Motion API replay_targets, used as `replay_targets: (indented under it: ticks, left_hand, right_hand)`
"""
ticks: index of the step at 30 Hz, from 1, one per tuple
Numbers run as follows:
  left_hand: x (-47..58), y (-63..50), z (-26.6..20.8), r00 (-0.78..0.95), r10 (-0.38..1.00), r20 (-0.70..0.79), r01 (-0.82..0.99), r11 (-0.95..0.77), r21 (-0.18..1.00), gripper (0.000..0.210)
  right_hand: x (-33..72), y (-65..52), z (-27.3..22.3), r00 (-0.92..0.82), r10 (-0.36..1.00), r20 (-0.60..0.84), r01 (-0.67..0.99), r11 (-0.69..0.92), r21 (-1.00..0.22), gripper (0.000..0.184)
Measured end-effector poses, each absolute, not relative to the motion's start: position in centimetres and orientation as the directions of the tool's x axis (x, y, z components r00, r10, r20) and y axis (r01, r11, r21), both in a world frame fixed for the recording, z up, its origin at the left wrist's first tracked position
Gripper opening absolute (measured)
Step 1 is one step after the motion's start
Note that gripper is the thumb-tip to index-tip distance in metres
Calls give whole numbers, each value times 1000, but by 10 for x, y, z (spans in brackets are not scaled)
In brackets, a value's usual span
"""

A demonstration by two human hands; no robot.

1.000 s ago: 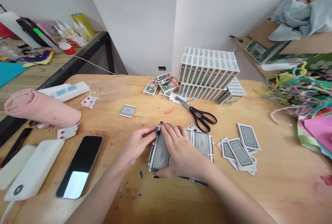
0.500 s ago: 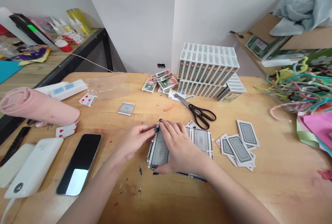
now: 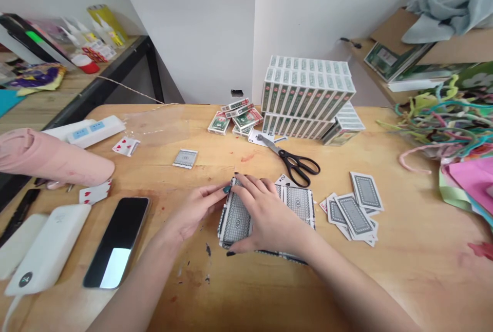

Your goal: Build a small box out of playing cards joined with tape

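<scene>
A panel made of grey-backed playing cards lies on the table in front of me. At its left edge, my left hand is closed in a pinch, the thumb on top and the other fingertips partly hidden. My right hand lies spread across the panel, fingertips at the far edge and thumb at the near edge, covering its middle. A two-of-spades card sticks out behind the panel. Just beyond it rest black-handled scissors, their blades over another card.
Loose cards lie to the right, a folded card to the far left. Stacked card boxes stand at the back. A phone, white power bank and pink roll occupy the left side; colourful cords the right.
The view has shifted slightly. Both hands keep nearly the same hold and position on the card panel; nothing else has visibly moved.
</scene>
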State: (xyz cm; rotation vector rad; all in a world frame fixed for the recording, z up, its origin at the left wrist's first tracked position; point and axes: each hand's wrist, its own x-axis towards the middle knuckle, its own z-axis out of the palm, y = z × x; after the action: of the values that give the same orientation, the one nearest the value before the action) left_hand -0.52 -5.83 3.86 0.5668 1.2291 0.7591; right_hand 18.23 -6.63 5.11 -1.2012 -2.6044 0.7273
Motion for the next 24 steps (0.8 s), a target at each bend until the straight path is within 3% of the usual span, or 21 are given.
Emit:
replay_targets:
  ticks: [12, 24]
  left_hand:
    - [-5, -59, 41, 139, 755, -641, -257, 653, 713, 20]
    - [-7, -55, 35, 141, 744, -653, -262, 664, 700, 17]
  right_hand:
    - [183, -67, 61, -655, 755, -22, 677, 574, -460, 77]
    - [185, -66, 61, -674, 738, -11, 674, 609, -418, 68]
